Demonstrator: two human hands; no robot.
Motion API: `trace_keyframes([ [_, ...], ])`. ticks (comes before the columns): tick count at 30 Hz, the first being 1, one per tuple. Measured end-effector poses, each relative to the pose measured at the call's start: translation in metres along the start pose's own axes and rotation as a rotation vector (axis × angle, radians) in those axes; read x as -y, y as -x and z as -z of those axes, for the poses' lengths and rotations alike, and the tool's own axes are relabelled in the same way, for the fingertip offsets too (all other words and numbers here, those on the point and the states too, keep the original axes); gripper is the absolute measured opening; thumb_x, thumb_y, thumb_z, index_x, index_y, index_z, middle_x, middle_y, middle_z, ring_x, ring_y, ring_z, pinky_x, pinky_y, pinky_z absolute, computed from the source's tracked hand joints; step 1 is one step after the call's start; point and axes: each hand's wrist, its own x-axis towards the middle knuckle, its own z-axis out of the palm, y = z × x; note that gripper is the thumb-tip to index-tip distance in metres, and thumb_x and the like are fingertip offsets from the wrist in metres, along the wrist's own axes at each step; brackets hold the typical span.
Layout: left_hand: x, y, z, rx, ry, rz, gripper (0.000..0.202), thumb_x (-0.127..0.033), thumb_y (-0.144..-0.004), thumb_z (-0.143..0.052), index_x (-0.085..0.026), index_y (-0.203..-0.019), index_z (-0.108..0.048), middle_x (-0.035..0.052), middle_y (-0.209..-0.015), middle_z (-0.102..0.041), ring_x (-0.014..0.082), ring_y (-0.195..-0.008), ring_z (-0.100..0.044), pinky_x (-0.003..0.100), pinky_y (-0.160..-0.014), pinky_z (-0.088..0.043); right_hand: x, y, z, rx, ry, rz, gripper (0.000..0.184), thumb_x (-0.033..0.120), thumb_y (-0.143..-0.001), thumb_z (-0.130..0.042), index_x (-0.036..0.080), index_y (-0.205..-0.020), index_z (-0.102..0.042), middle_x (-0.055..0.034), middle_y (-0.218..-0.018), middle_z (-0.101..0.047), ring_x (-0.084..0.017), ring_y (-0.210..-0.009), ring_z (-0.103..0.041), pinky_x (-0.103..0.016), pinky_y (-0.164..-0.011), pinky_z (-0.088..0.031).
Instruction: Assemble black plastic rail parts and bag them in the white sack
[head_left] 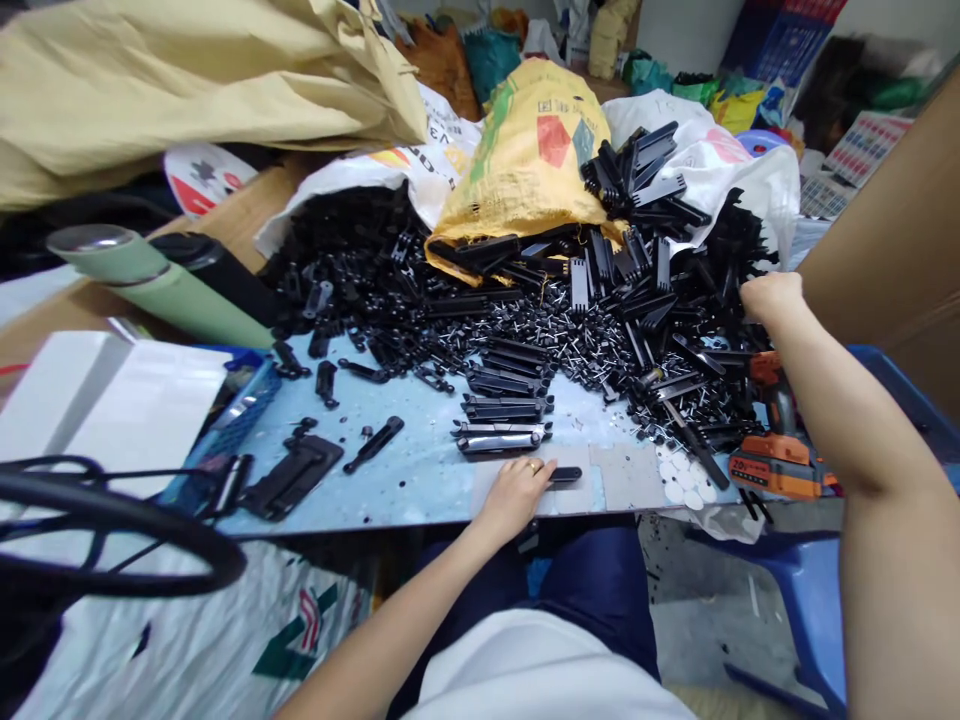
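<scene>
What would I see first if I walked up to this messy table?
First, the huge heap of black plastic parts spilling across the back of the blue table, with a yellow sack lying on top. The right hand reaches into the heap's right side, while the left hand rests on a small black piece at the front edge. An orange drill lies at the right.
</scene>
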Motion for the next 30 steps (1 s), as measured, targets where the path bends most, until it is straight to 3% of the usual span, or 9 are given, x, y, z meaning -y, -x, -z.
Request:
trace_keyframes([
  [5, 0.001, -0.005, 0.005, -0.217, 0.346, 0.085, 0.027, -0.024, -0.092, -0.048, -0.014, -0.117, -0.05, 0.0126, -0.104, -0.052, 0.0249, -0.101, -0.05, 0.039, -0.087, -0.046, -0.009, 0.072, 0.002, -0.057, 0.136, 0.031, 0.029, 0.021, -0.087, -0.051, 0.005, -0.106, -0.064, -0.0229, -0.107, -0.06, -0.033, -0.106, -0.054, -0.037, -0.08, -0.041],
  [8, -0.002, -0.021, 0.016, -0.328, 0.831, 0.232, 0.045, -0.046, -0.092, -0.045, -0.014, -0.123, -0.044, 0.0137, -0.108, -0.05, 0.0226, -0.096, -0.053, 0.037, -0.085, -0.048, 0.006, 0.114, -0.034, -0.106, -0.187, 0.181, 0.033, 0.033, -0.087, -0.05, 0.013, -0.109, -0.063, -0.0145, -0.105, -0.063, -0.027, -0.097, -0.059, -0.033, -0.077, -0.044],
  [11, -0.012, -0.039, 0.03, -0.368, 1.388, 0.401, 0.071, -0.067, -0.079, -0.053, -0.015, -0.125, -0.039, 0.0125, -0.105, -0.05, 0.0198, -0.082, -0.058, 0.031, -0.07, -0.052, 0.038, 0.152, -0.084, 0.058, -0.615, 0.565, 0.031, 0.037, -0.087, -0.049, 0.016, -0.103, -0.064, -0.007, -0.096, -0.066, -0.018, -0.084, -0.061, -0.027, -0.073, -0.045],
  [14, -0.026, -0.049, 0.036, -0.4, 1.643, 0.54, 0.075, -0.077, -0.066, -0.06, -0.011, -0.102, -0.05, 0.0079, -0.083, -0.053, 0.0194, -0.065, -0.058, 0.027, -0.055, -0.051, 0.072, 0.18, -0.124, 0.033, -0.698, 0.789, 0.039, 0.049, -0.086, -0.046, 0.016, -0.093, -0.066, -0.0087, -0.088, -0.065, -0.02, -0.084, -0.058, -0.031, -0.076, -0.044],
  [17, -0.035, -0.045, 0.031, -0.438, 1.567, 0.6, 0.07, -0.08, -0.068, -0.055, -0.012, -0.086, -0.05, 0.0054, -0.071, -0.051, 0.019, -0.058, -0.055, 0.026, -0.05, -0.049, 0.091, 0.192, -0.145, -0.068, -0.634, 0.758, 0.045, 0.054, -0.085, -0.046, 0.014, -0.096, -0.063, -0.0113, -0.085, -0.064, -0.023, -0.085, -0.056, -0.034, -0.077, -0.042],
  [20, -0.027, -0.033, 0.025, -0.386, 1.264, 0.446, 0.06, -0.069, -0.085, -0.038, -0.013, -0.1, -0.052, 0.0077, -0.082, -0.055, 0.0212, -0.076, -0.057, 0.032, -0.069, -0.051, 0.089, 0.192, -0.156, 0.072, -0.658, 0.855, 0.039, 0.047, -0.09, -0.04, 0.017, -0.111, -0.054, -0.0091, -0.094, -0.064, -0.019, -0.083, -0.059, -0.029, -0.073, -0.043],
  [23, -0.01, -0.026, 0.022, -0.139, 0.808, 0.229, 0.037, -0.042, -0.094, -0.036, -0.014, -0.11, -0.051, 0.0089, -0.096, -0.055, 0.0222, -0.094, -0.053, 0.037, -0.089, -0.044, 0.076, 0.191, -0.165, 0.104, -0.552, 1.011, 0.034, 0.043, -0.092, -0.038, 0.018, -0.109, -0.053, -0.0085, -0.097, -0.063, -0.018, -0.087, -0.059, -0.028, -0.075, -0.041],
  [26, -0.003, -0.028, 0.021, 0.181, 0.431, 0.093, 0.021, -0.022, -0.09, -0.045, -0.014, -0.108, -0.053, 0.0091, -0.103, -0.054, 0.024, -0.1, -0.049, 0.038, -0.092, -0.041, 0.071, 0.194, -0.171, 0.089, -0.369, 1.05, 0.033, 0.044, -0.092, -0.039, 0.015, -0.098, -0.053, -0.0084, -0.085, -0.061, -0.018, -0.078, -0.058, -0.027, -0.069, -0.038],
  [30, -0.011, -0.036, 0.023, 0.34, 0.181, 0.02, 0.025, -0.015, -0.091, -0.043, -0.015, -0.115, -0.049, 0.0087, -0.106, -0.051, 0.0237, -0.104, -0.046, 0.036, -0.09, -0.041, 0.08, 0.198, -0.177, 0.037, -0.171, 1.007, 0.034, 0.045, -0.091, -0.039, 0.014, -0.096, -0.054, -0.0083, -0.083, -0.06, -0.018, -0.076, -0.057, -0.027, -0.066, -0.033],
])
